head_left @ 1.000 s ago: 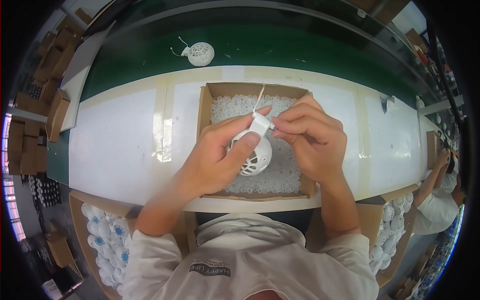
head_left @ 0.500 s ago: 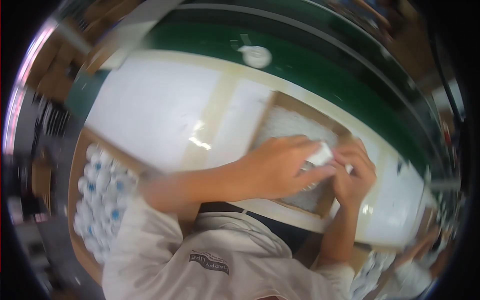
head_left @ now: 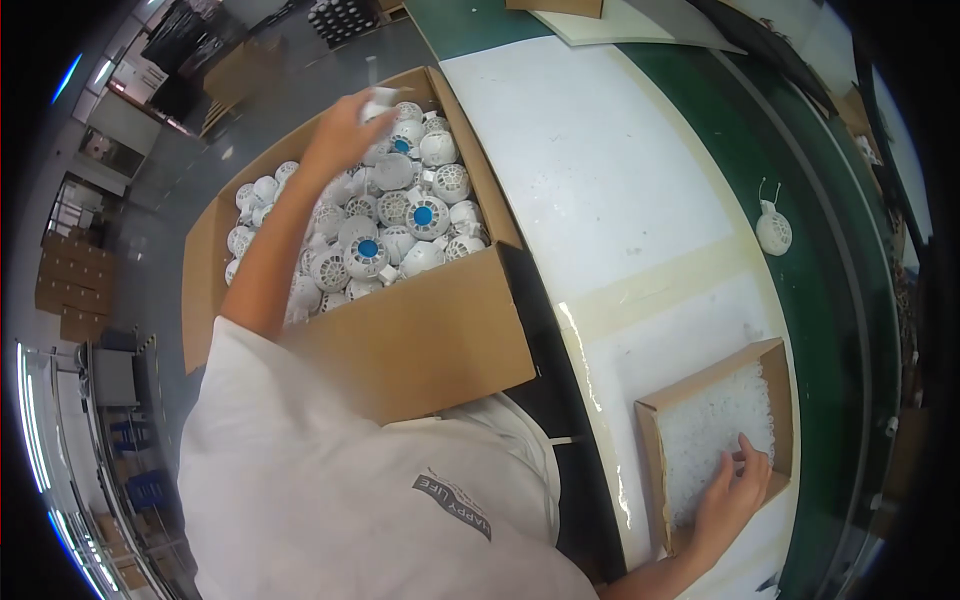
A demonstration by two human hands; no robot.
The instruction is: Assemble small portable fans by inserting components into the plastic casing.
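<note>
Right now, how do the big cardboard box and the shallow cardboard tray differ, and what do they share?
The big cardboard box stands beside the white work surface, while the shallow cardboard tray sits on it.

The box holds white round housings; the tray holds small translucent pieces.

The left hand, holding a white piece, is at the box; the right hand is over the tray.

Both are brown and open-topped.
</note>
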